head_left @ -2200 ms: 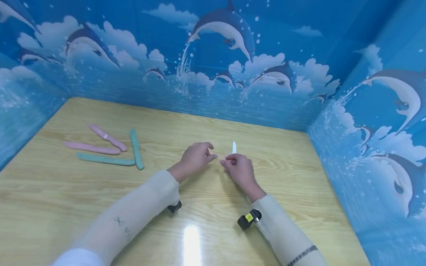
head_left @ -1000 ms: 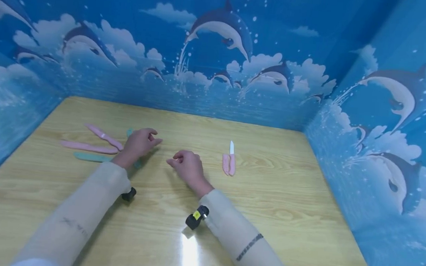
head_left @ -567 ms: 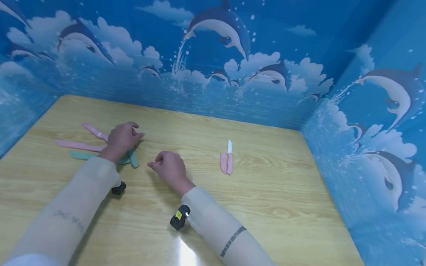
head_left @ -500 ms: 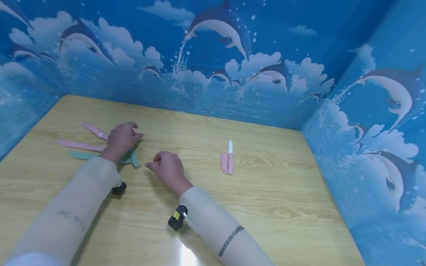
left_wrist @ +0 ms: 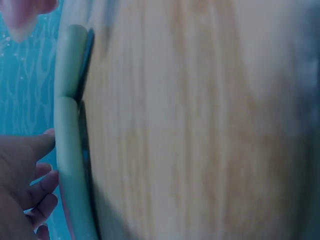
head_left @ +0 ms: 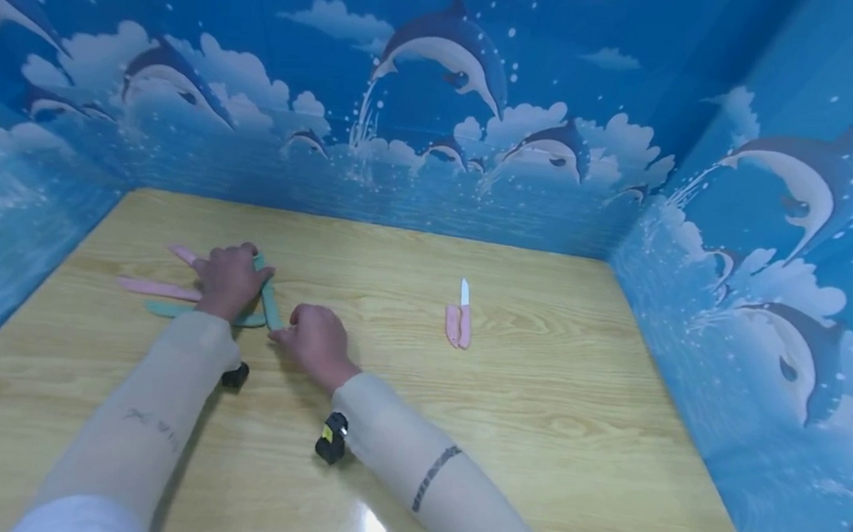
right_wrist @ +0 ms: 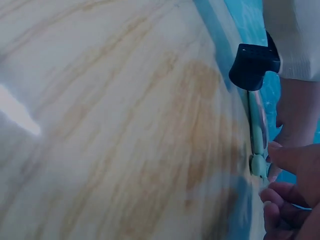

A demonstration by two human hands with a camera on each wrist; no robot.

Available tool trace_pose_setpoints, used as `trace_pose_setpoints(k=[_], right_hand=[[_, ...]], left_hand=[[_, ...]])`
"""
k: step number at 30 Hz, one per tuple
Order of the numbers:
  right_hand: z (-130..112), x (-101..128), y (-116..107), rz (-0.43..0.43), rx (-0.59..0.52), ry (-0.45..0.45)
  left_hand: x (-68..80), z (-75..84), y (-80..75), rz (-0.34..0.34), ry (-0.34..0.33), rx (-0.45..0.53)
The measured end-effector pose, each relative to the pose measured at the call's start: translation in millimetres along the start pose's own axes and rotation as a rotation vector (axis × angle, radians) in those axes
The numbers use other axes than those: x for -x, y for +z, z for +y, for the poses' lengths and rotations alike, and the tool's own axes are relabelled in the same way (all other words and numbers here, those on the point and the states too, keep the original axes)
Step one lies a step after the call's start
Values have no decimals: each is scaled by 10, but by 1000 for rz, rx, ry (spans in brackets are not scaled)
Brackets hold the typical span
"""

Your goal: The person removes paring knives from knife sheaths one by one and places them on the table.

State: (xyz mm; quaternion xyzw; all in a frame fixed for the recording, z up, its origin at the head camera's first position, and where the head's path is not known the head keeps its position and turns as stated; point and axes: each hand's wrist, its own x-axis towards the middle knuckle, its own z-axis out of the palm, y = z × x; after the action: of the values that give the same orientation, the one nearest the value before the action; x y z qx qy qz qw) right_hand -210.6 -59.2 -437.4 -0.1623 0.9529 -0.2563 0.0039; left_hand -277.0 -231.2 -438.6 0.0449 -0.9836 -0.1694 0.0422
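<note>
On the wooden table (head_left: 416, 399), my left hand (head_left: 228, 280) lies over a group of sheathed knives at the left. Its fingers (left_wrist: 30, 165) rest against the side of an upright-lying teal knife (head_left: 268, 295), also seen as the teal knife (left_wrist: 70, 150) in the left wrist view. My right hand (head_left: 311, 342) has curled fingers, and its fingertips (right_wrist: 282, 156) pinch the near end of that teal knife (right_wrist: 258, 160). A second teal knife (head_left: 167, 310) and two pink ones (head_left: 154, 287) are partly hidden under the left hand.
A bare pink knife (head_left: 464, 319) with a white blade lies beside its pink sheath (head_left: 453, 325) at the table's middle right. Blue dolphin-print walls (head_left: 437, 133) close off the far, left and right sides. Bare wood fills the near half.
Both hands left the pink knife and sheath at the middle and moved left. The left hand came down onto the knives, and the right hand reached the teal knife's near end.
</note>
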Motion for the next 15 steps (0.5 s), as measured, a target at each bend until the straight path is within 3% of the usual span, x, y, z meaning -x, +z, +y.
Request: trace_pose_setpoints(k=[8, 15], right_hand=[[-31, 11, 106, -42, 34, 8], [-46, -6, 174, 3, 43, -8]], left_hand=[[1, -37, 25, -17, 22, -4], [-22, -12, 23, -37, 42, -9]])
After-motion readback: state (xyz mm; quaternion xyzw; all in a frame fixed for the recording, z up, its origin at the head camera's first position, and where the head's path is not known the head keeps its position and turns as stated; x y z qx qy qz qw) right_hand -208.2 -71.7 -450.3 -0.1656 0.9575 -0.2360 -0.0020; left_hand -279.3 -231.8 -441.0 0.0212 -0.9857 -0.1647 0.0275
